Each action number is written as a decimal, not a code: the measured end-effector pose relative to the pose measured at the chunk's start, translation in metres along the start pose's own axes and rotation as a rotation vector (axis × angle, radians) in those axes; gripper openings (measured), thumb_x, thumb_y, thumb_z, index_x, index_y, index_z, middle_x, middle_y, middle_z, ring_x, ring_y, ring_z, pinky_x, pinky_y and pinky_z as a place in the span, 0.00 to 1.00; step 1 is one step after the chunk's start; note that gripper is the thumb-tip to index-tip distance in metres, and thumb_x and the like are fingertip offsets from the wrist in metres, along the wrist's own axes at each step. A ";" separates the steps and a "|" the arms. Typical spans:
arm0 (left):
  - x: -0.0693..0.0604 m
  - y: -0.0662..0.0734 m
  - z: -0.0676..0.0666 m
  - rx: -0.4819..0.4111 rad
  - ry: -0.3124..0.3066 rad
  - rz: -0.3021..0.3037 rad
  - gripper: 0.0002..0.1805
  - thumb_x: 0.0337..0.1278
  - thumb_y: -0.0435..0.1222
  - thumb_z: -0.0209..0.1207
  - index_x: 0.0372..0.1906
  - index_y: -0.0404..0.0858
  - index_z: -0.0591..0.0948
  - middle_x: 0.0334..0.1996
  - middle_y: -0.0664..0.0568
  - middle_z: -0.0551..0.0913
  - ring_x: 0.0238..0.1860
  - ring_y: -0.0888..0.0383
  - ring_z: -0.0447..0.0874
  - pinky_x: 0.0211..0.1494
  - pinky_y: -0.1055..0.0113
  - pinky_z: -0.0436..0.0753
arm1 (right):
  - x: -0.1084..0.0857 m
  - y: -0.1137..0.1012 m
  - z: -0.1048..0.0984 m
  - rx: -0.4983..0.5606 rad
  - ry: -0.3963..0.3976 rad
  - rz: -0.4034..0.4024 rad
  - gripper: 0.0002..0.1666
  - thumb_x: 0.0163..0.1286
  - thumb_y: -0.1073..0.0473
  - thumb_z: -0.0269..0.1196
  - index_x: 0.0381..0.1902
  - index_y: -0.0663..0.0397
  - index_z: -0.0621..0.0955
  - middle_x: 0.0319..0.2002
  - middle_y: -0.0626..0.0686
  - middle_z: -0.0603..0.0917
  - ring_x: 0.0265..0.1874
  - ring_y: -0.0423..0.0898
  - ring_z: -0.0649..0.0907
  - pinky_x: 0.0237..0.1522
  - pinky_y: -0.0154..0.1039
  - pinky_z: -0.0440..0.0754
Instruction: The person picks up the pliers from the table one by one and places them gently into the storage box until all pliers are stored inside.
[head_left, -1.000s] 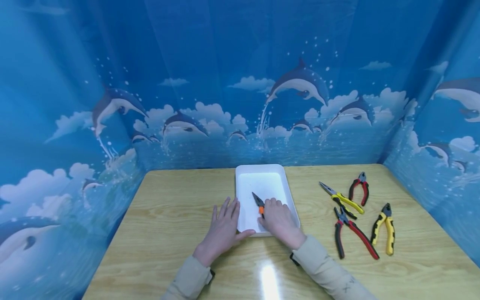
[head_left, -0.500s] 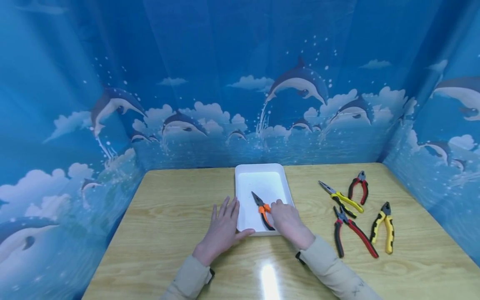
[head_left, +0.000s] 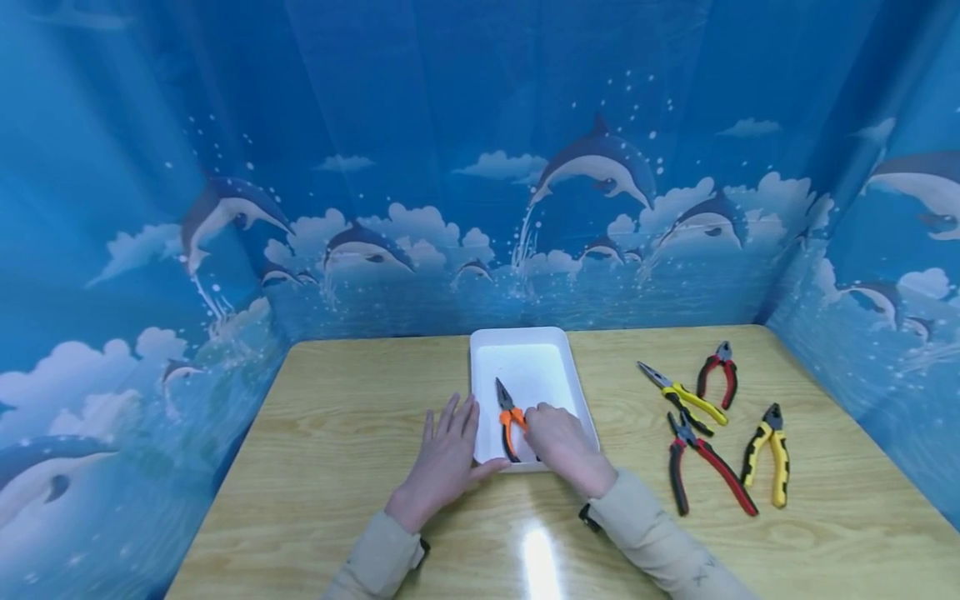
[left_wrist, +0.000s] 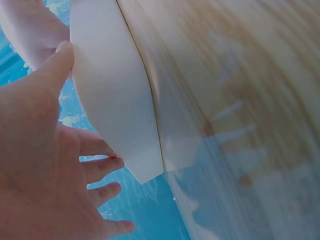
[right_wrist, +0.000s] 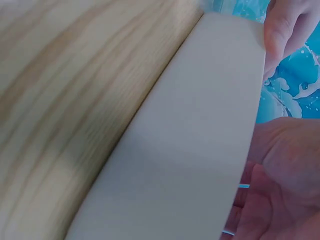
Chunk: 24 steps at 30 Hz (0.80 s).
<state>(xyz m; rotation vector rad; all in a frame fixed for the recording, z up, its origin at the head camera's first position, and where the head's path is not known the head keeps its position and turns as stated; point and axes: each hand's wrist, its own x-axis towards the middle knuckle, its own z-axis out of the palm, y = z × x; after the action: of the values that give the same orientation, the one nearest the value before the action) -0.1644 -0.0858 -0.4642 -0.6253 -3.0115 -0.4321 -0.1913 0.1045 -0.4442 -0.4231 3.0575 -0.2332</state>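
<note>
A white tray [head_left: 531, 362] stands on the table, and inside it lie long-nose pliers [head_left: 504, 398] with orange and black handles, tip pointing away. My right hand [head_left: 567, 443] reaches over the tray's near right part and grips the right handle, which its fingers mostly cover. My left hand [head_left: 442, 454] rests at the near left corner with fingers spread along the rim. In the left wrist view, the thumb and fingertips of my left hand [left_wrist: 45, 145] touch the tray wall [left_wrist: 112, 95]. The right wrist view shows my right hand [right_wrist: 287, 160] behind the tray wall [right_wrist: 185, 130], its fingers partly hidden.
Right of the tray lie yellow-black long-nose pliers [head_left: 697, 403], small red-black cutters [head_left: 718, 375], larger red-black pliers [head_left: 708, 458] and yellow-black cutters [head_left: 767, 458]. A blue dolphin-print curtain [head_left: 420, 125] encloses the wooden table [head_left: 360, 400].
The right hand went right, then came back left. The orange pliers' handles have spread apart, and the pliers have shifted left and turned more upright in view. The left hand stays put.
</note>
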 end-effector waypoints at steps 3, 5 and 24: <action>0.000 0.000 0.000 0.000 0.003 -0.003 0.54 0.62 0.67 0.55 0.77 0.31 0.60 0.79 0.38 0.56 0.80 0.37 0.47 0.76 0.31 0.51 | 0.002 -0.004 0.001 0.048 0.012 0.003 0.10 0.65 0.60 0.71 0.28 0.57 0.81 0.23 0.50 0.75 0.20 0.44 0.73 0.20 0.37 0.76; 0.000 0.000 0.000 -0.001 0.004 -0.003 0.53 0.62 0.67 0.55 0.77 0.30 0.60 0.79 0.38 0.57 0.80 0.37 0.47 0.76 0.31 0.52 | 0.003 -0.007 0.002 0.062 0.016 0.006 0.11 0.63 0.60 0.72 0.26 0.57 0.81 0.22 0.50 0.75 0.20 0.44 0.73 0.20 0.37 0.75; 0.000 -0.001 -0.001 0.008 0.017 0.030 0.53 0.62 0.67 0.56 0.77 0.31 0.61 0.79 0.37 0.55 0.79 0.36 0.48 0.75 0.30 0.53 | 0.003 -0.020 0.012 0.066 0.046 -0.099 0.11 0.64 0.56 0.73 0.33 0.58 0.84 0.24 0.50 0.77 0.20 0.42 0.74 0.19 0.37 0.77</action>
<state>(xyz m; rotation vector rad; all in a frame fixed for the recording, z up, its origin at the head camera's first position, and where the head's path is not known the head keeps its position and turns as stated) -0.1644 -0.0869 -0.4635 -0.6616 -2.9826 -0.4214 -0.1880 0.0828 -0.4533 -0.5732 3.0668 -0.3515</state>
